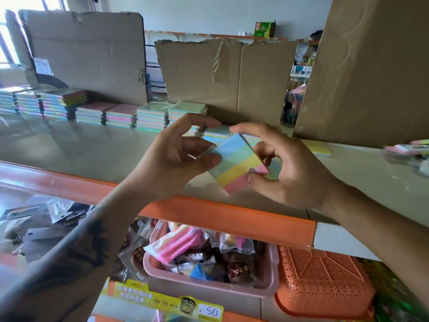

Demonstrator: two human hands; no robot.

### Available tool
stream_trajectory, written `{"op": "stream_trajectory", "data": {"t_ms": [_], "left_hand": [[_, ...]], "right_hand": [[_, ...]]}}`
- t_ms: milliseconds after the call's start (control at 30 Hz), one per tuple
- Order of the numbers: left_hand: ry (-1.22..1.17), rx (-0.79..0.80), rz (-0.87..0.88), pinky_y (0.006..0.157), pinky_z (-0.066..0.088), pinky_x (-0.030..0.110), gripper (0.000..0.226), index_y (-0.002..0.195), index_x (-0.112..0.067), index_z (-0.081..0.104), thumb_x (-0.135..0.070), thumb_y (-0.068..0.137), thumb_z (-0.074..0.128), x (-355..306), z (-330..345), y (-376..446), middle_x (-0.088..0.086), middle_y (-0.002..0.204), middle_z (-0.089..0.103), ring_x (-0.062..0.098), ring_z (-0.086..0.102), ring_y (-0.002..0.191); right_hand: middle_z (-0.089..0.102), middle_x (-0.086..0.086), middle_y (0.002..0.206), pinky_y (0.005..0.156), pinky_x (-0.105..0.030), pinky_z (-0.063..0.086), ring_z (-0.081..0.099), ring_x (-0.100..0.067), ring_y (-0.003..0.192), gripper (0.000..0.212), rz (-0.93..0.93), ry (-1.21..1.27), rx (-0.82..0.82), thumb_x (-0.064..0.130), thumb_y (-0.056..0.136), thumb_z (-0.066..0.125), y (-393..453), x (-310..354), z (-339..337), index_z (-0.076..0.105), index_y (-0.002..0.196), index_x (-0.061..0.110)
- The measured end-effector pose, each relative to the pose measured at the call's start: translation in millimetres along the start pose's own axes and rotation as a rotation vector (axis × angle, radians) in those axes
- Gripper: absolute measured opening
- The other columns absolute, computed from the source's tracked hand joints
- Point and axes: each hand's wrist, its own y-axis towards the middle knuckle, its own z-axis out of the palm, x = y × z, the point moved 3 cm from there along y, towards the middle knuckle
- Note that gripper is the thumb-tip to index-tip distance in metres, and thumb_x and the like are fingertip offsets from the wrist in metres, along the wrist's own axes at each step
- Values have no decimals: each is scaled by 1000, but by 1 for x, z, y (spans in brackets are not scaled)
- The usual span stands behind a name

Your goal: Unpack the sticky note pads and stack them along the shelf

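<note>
A sticky note pad (239, 162) with blue, green, yellow and pink bands sits tilted between both hands above the shelf (81, 145). My left hand (178, 156) pinches its left edge. My right hand (285, 168) grips its right side, thumb on the pink corner. Along the back of the shelf runs a row of stacked pads (125, 116), from the far left to the middle. One lower stack (220, 133) lies just behind my fingers. A single yellow pad (318, 147) lies flat to the right.
Cardboard sheets (222, 77) stand behind the stacks, and a large cardboard box (362, 66) stands at the right. The shelf has an orange front rail (232, 217). Below it sit a pink basket (209, 284) of wrapped snacks and an orange basket (325, 284). Blurred pink packs (406, 149) lie far right.
</note>
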Motion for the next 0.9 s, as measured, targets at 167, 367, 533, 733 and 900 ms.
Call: {"op": "stream_trajectory", "data": {"t_ms": [167, 367, 533, 733, 900], "left_hand": [[4, 22, -36, 81, 44, 54, 56, 125, -21, 61, -30, 74, 83, 6, -3, 2, 24, 99, 75, 33, 59, 88], [99, 3, 19, 83, 52, 38, 24, 98, -9, 72, -26, 82, 78, 8, -1, 4, 12, 94, 77, 17, 67, 85], [68, -58, 63, 71, 47, 24, 12, 98, -10, 69, -18, 92, 65, 6, -6, 5, 4, 85, 68, 11, 59, 79], [-10, -54, 33, 84, 54, 30, 22, 107, -10, 67, -10, 86, 68, 10, -3, 9, 7, 98, 71, 16, 63, 89], [72, -67, 7, 77, 53, 35, 29, 109, -16, 68, -17, 81, 76, 7, -2, 6, 16, 89, 67, 19, 61, 80]], "right_hand": [[67, 3, 86, 62, -51, 52, 66, -29, 69, 54, 20, 66, -80, 11, 84, 79, -5, 4, 1, 41, 118, 28], [62, 9, 90, 66, -48, 54, 67, -19, 83, 41, 73, -71, -151, 39, 88, 73, -6, -4, 3, 42, 111, 25], [58, 5, 134, 96, -34, 47, 59, -19, 121, 64, -109, -233, -190, 34, 76, 87, -4, 2, -1, 49, 123, 14], [43, -9, 157, 111, -40, 34, 47, -35, 132, 47, -194, -507, -120, 34, 75, 83, 2, 2, 4, 63, 111, 11], [55, -1, 144, 98, -53, 43, 50, -30, 128, 57, -193, -530, -102, 49, 72, 85, 2, 0, 5, 60, 111, 15]]}}
